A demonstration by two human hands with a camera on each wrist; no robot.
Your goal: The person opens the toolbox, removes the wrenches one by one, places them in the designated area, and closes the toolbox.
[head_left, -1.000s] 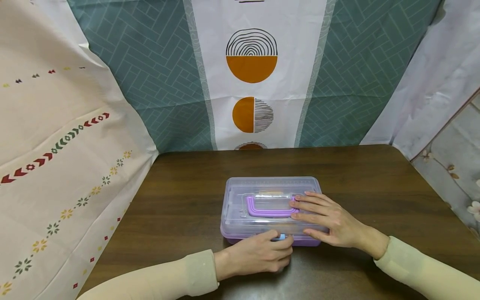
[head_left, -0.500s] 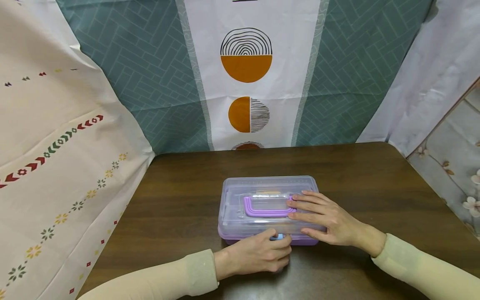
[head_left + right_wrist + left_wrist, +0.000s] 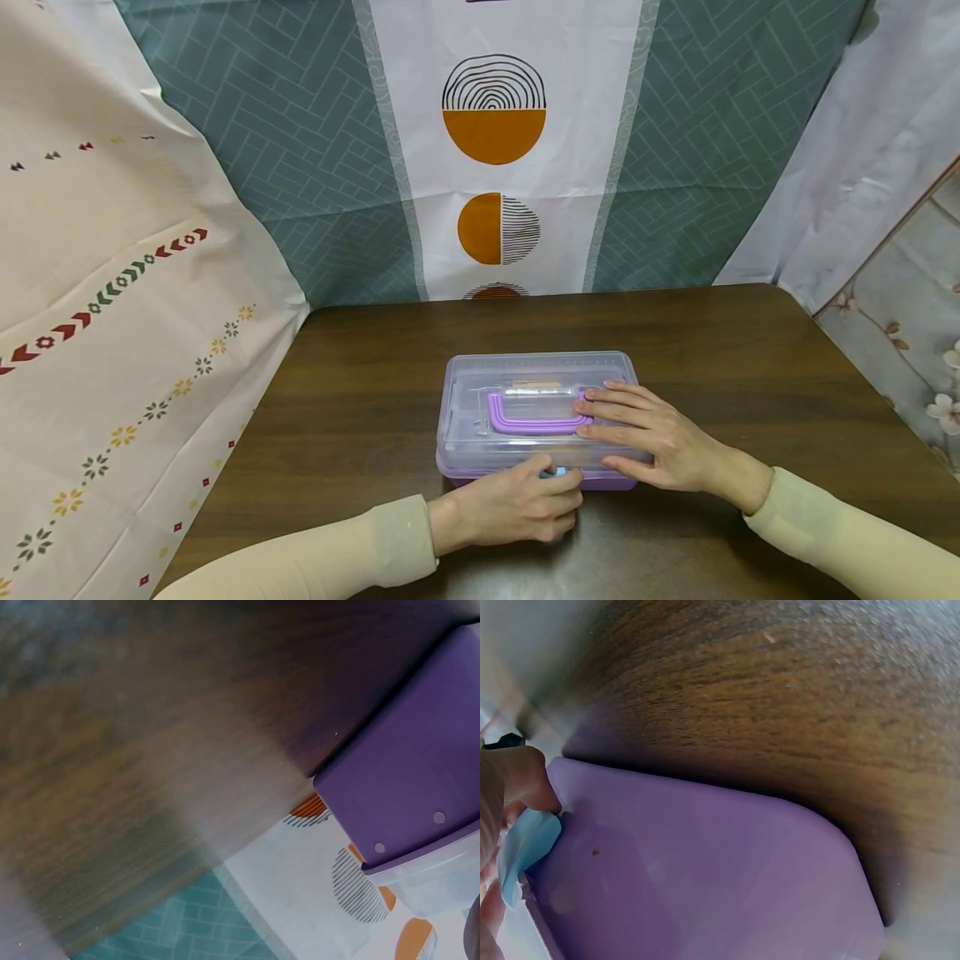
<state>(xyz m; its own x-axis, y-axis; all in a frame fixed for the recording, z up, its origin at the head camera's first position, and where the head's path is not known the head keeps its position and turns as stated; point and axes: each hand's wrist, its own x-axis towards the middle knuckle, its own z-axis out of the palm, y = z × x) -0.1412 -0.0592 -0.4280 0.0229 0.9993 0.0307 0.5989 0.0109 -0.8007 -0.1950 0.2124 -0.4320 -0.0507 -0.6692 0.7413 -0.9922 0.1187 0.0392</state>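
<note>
A plastic storage box with a purple base (image 3: 705, 862) and a see-through lid (image 3: 465, 417) stands on the table. A purple carrying handle (image 3: 536, 427) lies folded flat on the lid. My left hand (image 3: 517, 504) is at the front side, its thumb and fingers curled about the light blue latch (image 3: 557, 472). In the left wrist view the latch (image 3: 529, 844) slants out from the purple wall beneath a fingertip. My right hand (image 3: 660, 437) rests on the lid's right part with fingers spread straight, fingertips over the handle's right end. The box's contents barely show through the lid.
The brown wooden table (image 3: 360, 400) extends around the box. Behind its far edge hangs a green and white patterned cloth (image 3: 525, 167). A cream cloth (image 3: 150, 292) drapes along the left, and a floral cloth (image 3: 900, 333) hangs at the right.
The view shifts slightly between the first two head frames, so everything sits a little further left. Both hands keep their places on the box.
</note>
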